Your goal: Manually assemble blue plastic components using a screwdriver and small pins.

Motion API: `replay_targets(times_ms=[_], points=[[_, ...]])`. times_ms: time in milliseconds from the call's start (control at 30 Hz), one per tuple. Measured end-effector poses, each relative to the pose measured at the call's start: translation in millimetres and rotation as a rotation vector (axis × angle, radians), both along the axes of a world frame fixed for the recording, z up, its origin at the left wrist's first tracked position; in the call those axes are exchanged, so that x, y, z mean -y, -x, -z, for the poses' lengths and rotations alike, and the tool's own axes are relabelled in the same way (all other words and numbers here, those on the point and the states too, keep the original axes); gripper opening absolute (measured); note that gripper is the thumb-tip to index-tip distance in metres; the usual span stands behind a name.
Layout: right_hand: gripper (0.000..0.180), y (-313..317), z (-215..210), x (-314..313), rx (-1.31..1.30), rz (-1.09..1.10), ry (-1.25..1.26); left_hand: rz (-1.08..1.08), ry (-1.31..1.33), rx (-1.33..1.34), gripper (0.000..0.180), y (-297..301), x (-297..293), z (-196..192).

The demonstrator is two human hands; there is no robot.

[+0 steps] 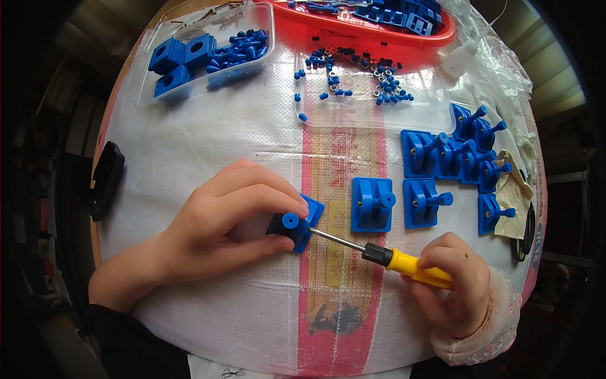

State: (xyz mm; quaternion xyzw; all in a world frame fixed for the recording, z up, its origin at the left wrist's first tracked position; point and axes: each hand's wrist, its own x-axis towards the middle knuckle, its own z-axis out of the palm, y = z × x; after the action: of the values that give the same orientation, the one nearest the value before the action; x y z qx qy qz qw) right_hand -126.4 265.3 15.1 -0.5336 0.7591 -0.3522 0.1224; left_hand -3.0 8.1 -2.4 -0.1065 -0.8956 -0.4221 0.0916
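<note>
While the table stays crowded with blue plastic, both hands meet near its middle:

Left hand: the left hand is curled round a blue square part, fingers closed over its top and thumb pressing from below, so the grip is clamped on it.

Blue square part: it sits tilted on the woven white sheet, just left of the sheet's pink and yellow printed band, with a round blue knob facing up between the fingertips.

Right hand: the right hand is wrapped tight round the yellow handle of a screwdriver, fingers shut on it (a pale lacy cuff shows at the wrist).

Screwdriver: its metal shaft slants up and left, the tip reaching the lower right edge of the held part; whether it sits in a screw I cannot tell.

Finished pieces: two blue plates with pegs lie just right of the held part, and a cluster of similar ones lies farther right, beside a crumpled cloth.

Clear tray, far left: the clear tray holds blue square blocks and small blue pegs.

Clear lid, centre back: the clear lid carries scattered small blue bits and metal washers.

Red basket: the red basket at the far edge holds more blue parts.

Dark object: a black object rests at the table's left rim.
</note>
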Motion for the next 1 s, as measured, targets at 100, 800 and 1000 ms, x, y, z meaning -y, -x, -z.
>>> replay_targets(times_ms=[100, 800, 1000], points=[[0.035, -0.1, 1.3, -0.2, -0.006, -0.014, 0.011, -0.002, -0.019, -0.01, 0.033, 0.2, 0.3, 2.1], [0.028, -6.2, 3.0, -5.7, -0.037, -0.098, -0.046, 0.036, -0.065, 0.046, 0.025, 0.4, 3.2, 0.2], [0.027, -7.2, -0.1, -2.7, 0.119, -0.029, -0.154, 0.048, -0.066, 0.047, 0.025, -1.4, 4.0, 1.0]])
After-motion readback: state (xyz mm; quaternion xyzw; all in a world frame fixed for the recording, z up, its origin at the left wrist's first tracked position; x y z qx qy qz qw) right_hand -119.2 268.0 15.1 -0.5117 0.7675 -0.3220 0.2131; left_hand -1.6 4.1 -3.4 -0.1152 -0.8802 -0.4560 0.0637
